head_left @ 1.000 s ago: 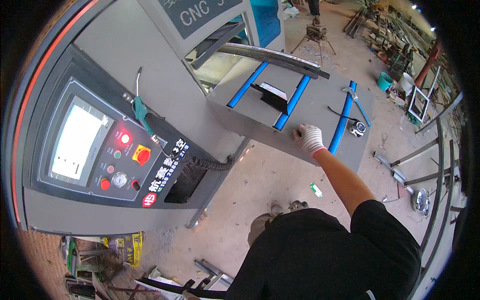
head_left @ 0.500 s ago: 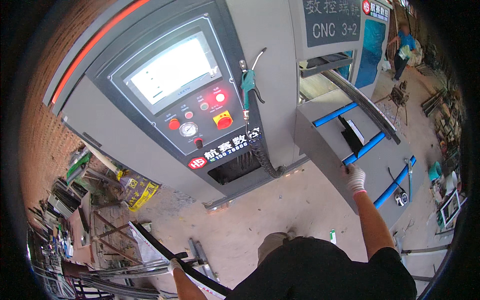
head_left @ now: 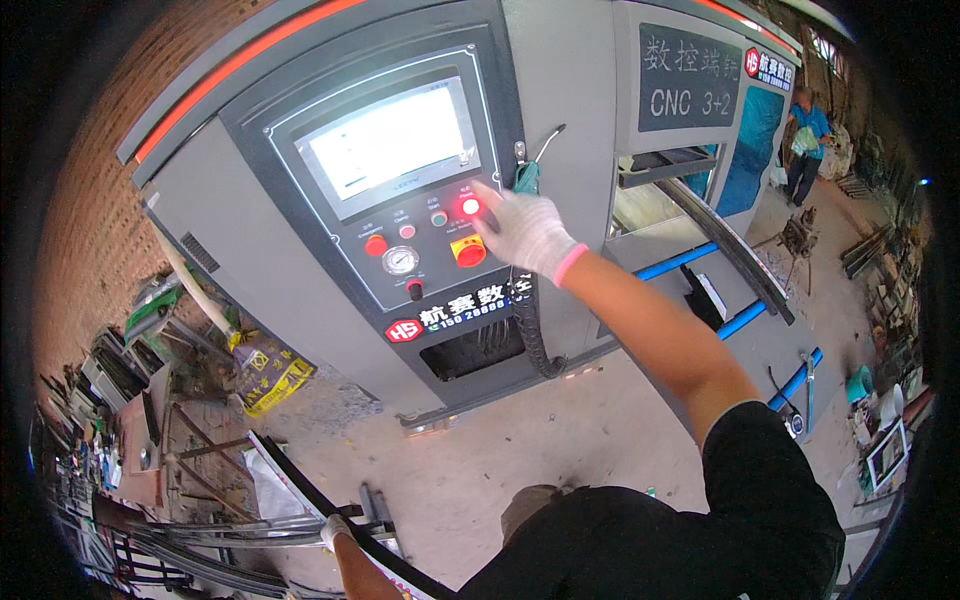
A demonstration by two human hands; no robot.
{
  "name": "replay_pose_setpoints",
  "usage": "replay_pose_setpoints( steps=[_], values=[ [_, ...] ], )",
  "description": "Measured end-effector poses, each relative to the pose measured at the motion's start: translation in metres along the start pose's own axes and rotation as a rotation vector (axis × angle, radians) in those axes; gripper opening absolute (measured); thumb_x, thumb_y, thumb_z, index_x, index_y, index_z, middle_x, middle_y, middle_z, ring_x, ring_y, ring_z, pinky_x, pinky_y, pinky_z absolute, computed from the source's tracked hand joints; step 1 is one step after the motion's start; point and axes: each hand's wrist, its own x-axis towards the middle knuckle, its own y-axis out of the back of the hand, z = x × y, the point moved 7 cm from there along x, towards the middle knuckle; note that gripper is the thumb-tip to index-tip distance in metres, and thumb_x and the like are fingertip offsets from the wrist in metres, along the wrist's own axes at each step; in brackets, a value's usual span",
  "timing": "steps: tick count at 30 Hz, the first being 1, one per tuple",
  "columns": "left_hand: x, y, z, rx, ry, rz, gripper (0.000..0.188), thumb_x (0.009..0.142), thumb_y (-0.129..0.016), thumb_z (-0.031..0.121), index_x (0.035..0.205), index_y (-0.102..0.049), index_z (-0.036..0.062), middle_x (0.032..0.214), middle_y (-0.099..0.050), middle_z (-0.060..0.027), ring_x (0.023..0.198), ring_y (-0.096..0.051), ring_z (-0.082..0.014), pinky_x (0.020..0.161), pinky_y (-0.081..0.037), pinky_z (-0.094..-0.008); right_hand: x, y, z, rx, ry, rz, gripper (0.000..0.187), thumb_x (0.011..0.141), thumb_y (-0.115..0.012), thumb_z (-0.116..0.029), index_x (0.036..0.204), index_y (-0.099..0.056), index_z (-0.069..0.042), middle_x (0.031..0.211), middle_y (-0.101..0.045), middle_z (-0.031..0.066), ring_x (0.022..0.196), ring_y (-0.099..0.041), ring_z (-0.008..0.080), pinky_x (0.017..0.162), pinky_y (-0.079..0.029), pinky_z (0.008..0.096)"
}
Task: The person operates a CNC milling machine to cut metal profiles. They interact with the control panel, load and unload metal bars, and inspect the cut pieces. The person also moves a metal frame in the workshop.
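My right hand in a white knit glove (head_left: 525, 232) is stretched out to the grey control panel of the machine (head_left: 420, 235), with the fingers extended and loosely together; the fingertip sits at the glowing round red button (head_left: 469, 207), pinching nothing. That button lies just below the pale lit display screen (head_left: 390, 145) on the panel, directly above the red mushroom button on its yellow base (head_left: 468, 251) and right of the round pressure gauge (head_left: 400, 260). My left hand, also in a white glove (head_left: 335, 528), is far below the panel, fingers closed around a long curved dark metal strip (head_left: 320, 500).
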Motion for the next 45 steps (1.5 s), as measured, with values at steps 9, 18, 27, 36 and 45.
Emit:
replay_pose_setpoints(
  steps=[9, 18, 27, 36, 45],
  values=[
    [-0.062, 0.012, 0.016, 0.019, -0.058, -0.014, 0.04, 0.094, -0.075, 0.035, 0.127, -0.075, 0.0138, 0.138, -0.072, -0.0092, 0.127, -0.069, -0.024, 0.106, -0.056, -0.0381, 0.111, 0.041, -0.06, -0.126, 0.045, 0.02, 0.08, 0.101, -0.054, -0.039, 0.169, -0.021, -0.015, 0.105, -0.077, 0.0205, 0.102, -0.075, 0.0369, 0.092, -0.058, 0.0491],
    [-0.054, 0.005, 0.008, -0.207, -0.07, -0.01, 0.043, 0.088, -0.07, 0.035, 0.119, -0.077, 0.0057, 0.122, -0.075, -0.017, 0.102, -0.074, -0.0313, 0.092, -0.059, -0.0463, 0.091, 0.01, -0.057, -0.06, 0.003, -0.053, 0.051, 0.1, -0.056, -0.036, 0.143, -0.056, -0.008, 0.112, -0.077, 0.0195, 0.106, -0.074, 0.0375, 0.094, -0.057, 0.0488],
    [0.0, -0.009, -0.003, -0.17, -0.028, -0.006, 0.049, 0.087, -0.07, 0.039, 0.122, -0.077, 0.0057, 0.128, -0.074, -0.0186, 0.112, -0.073, -0.0328, 0.098, -0.057, -0.0495, -0.063, -0.092, -0.011, -0.122, 0.15, -0.322, 0.037, 0.103, -0.055, -0.043, 0.11, -0.07, -0.009, 0.104, -0.075, 0.0132, 0.1, -0.074, 0.0337, 0.089, -0.06, 0.0473],
    [-0.028, 0.007, 0.022, 0.303, -0.119, 0.013, 0.044, 0.104, -0.054, 0.044, 0.125, -0.075, 0.0116, 0.142, -0.069, -0.012, 0.127, -0.068, -0.0309, 0.103, -0.057, -0.0482, -0.231, -0.149, 0.21, -0.228, -0.353, -0.462, 0.041, 0.101, -0.057, -0.042, 0.107, -0.078, -0.007, 0.107, -0.077, 0.019, 0.099, -0.074, 0.0401, 0.091, -0.059, 0.0503],
    [-0.024, -0.014, 0.048, 0.296, -0.18, 0.005, 0.054, 0.099, -0.051, 0.049, 0.126, -0.074, 0.0074, 0.135, -0.07, -0.0193, 0.125, -0.067, -0.0333, 0.105, -0.052, -0.0474, -0.401, -0.085, 0.345, -0.291, -0.731, -0.209, 0.033, 0.093, -0.065, -0.035, 0.105, -0.073, -0.005, 0.106, -0.072, 0.022, 0.097, -0.071, 0.0423, 0.086, -0.059, 0.0505]
  ],
)
